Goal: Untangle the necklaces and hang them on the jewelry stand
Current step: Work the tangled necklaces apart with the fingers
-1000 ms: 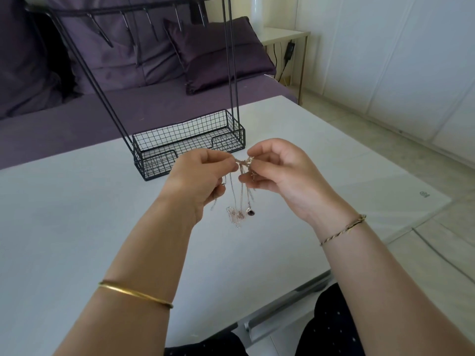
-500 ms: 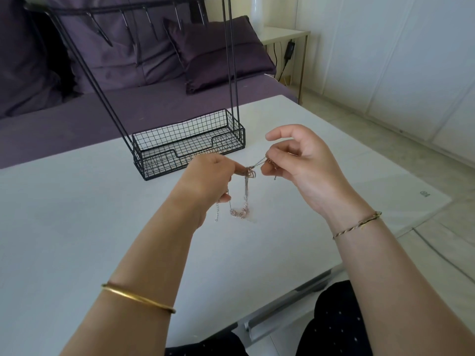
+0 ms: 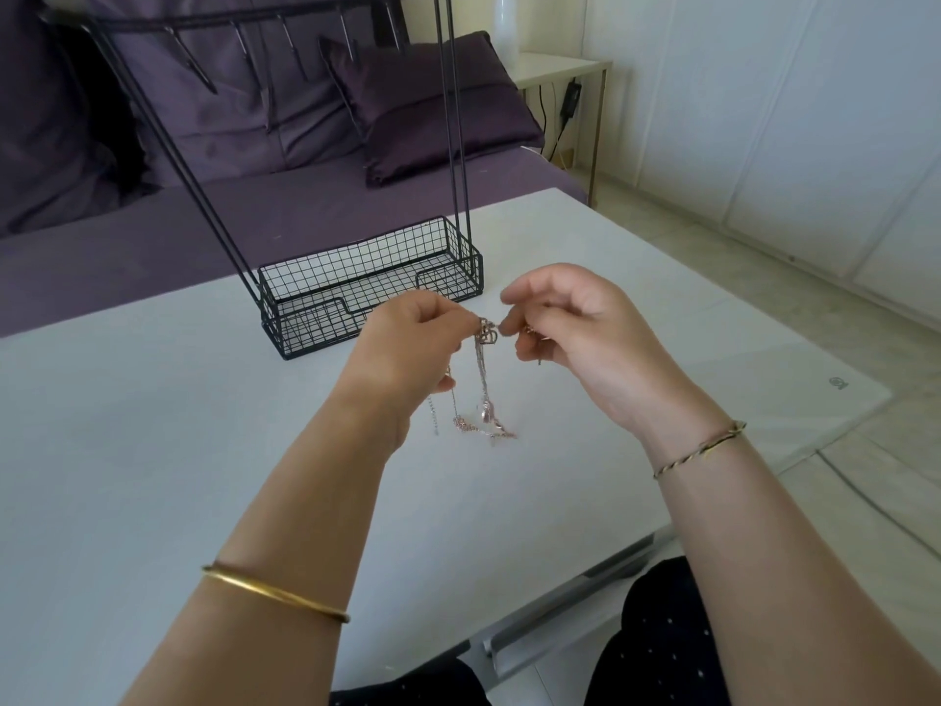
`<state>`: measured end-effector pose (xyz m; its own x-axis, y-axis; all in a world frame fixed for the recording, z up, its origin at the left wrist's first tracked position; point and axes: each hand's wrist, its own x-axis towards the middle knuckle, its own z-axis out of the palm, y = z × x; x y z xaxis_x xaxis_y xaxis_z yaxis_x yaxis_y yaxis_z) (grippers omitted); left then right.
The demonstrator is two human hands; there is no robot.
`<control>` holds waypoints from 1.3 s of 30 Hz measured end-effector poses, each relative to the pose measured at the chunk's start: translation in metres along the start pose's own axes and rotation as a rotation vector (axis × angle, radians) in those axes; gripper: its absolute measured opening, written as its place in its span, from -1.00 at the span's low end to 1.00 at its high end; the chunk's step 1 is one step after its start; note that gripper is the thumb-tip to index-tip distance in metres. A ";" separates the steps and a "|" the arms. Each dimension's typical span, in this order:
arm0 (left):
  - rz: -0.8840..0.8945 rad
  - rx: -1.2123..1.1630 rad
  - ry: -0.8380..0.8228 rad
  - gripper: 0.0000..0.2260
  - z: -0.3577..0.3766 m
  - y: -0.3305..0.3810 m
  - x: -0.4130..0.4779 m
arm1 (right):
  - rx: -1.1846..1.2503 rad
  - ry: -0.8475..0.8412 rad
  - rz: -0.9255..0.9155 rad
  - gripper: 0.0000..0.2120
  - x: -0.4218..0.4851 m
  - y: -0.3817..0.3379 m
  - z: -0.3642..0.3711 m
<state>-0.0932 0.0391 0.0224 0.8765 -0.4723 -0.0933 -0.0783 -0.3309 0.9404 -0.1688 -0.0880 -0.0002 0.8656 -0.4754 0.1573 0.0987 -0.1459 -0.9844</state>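
A tangle of thin silver and rose-gold necklaces hangs between my hands, its lower loops and pendants lying on the white table. My left hand pinches the knot at the top from the left. From the right, my right hand pinches a strand at the same knot with thumb and forefinger. The black wire jewelry stand, with a mesh basket base and a hook bar on top, stands just behind my hands. No necklace hangs on its hooks.
A purple sofa with a dark cushion runs behind the table. A small white side table stands at the back right. The table's right edge drops to a tiled floor. My knees sit under the near edge.
My hands pulled apart, then came closer again at the knot. The hanging chains dropped lower, and their ends now lie on the table.
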 end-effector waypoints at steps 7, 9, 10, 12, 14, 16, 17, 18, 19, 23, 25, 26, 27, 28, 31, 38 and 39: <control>-0.005 -0.005 -0.005 -0.91 0.001 0.001 0.000 | 0.015 -0.021 0.059 -0.85 0.000 -0.002 0.005; -0.010 -0.008 -0.005 -0.90 0.001 0.001 0.000 | -0.012 -0.030 0.057 -0.89 0.000 -0.002 0.006; -0.012 -0.009 -0.004 -0.89 0.001 0.001 0.000 | -0.030 -0.035 0.052 -0.90 0.000 -0.002 0.006; -0.016 -0.007 -0.005 -0.88 0.002 0.001 0.000 | -0.072 -0.038 0.029 -0.92 -0.001 -0.003 0.006; -0.017 0.001 -0.011 -0.88 0.002 0.001 -0.001 | -0.117 -0.031 -0.001 -0.93 -0.002 -0.002 0.006; -0.011 0.017 -0.018 -0.87 0.003 0.002 -0.001 | -0.164 -0.022 -0.025 -0.93 -0.002 -0.002 0.006; -0.006 0.025 -0.019 -0.88 0.003 0.002 -0.002 | -0.195 -0.018 -0.037 -0.91 -0.002 -0.001 0.006; 0.003 0.033 -0.015 -0.89 0.003 0.002 -0.002 | -0.229 -0.019 -0.048 -0.88 -0.001 -0.001 0.006; 0.014 0.041 -0.010 -0.90 0.003 0.002 -0.002 | -0.262 -0.022 -0.056 -0.85 -0.001 0.000 0.006; 0.065 0.093 -0.004 -0.90 0.004 0.001 -0.003 | -0.314 -0.034 -0.050 -0.83 -0.001 -0.001 0.008; 0.085 0.126 -0.010 -0.89 0.004 0.001 -0.004 | -0.298 -0.013 -0.023 -0.85 0.000 0.000 0.008; 0.093 0.132 -0.013 -0.89 0.005 0.001 -0.004 | -0.259 -0.003 0.001 -0.84 0.000 0.000 0.008; 0.098 0.132 -0.014 -0.90 0.005 0.001 -0.004 | -0.200 0.002 0.030 -0.83 0.001 0.000 0.009; 0.098 0.126 -0.012 -0.90 0.006 0.002 -0.004 | -0.137 0.001 0.062 -0.81 0.001 0.000 0.009; 0.081 0.080 -0.013 -0.88 0.006 0.004 -0.004 | 0.032 -0.034 0.153 -0.72 0.002 0.000 0.010; 0.044 0.026 -0.073 -0.92 0.006 0.005 -0.005 | 0.132 -0.091 0.154 -0.74 0.001 -0.002 0.007; 0.038 0.033 -0.089 -0.91 0.006 0.004 -0.004 | 0.091 -0.095 0.134 -0.76 0.000 -0.002 0.006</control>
<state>-0.1003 0.0346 0.0246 0.8271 -0.5552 -0.0878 -0.1277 -0.3376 0.9326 -0.1657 -0.0827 0.0010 0.9160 -0.4007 0.0199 0.0195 -0.0053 -0.9998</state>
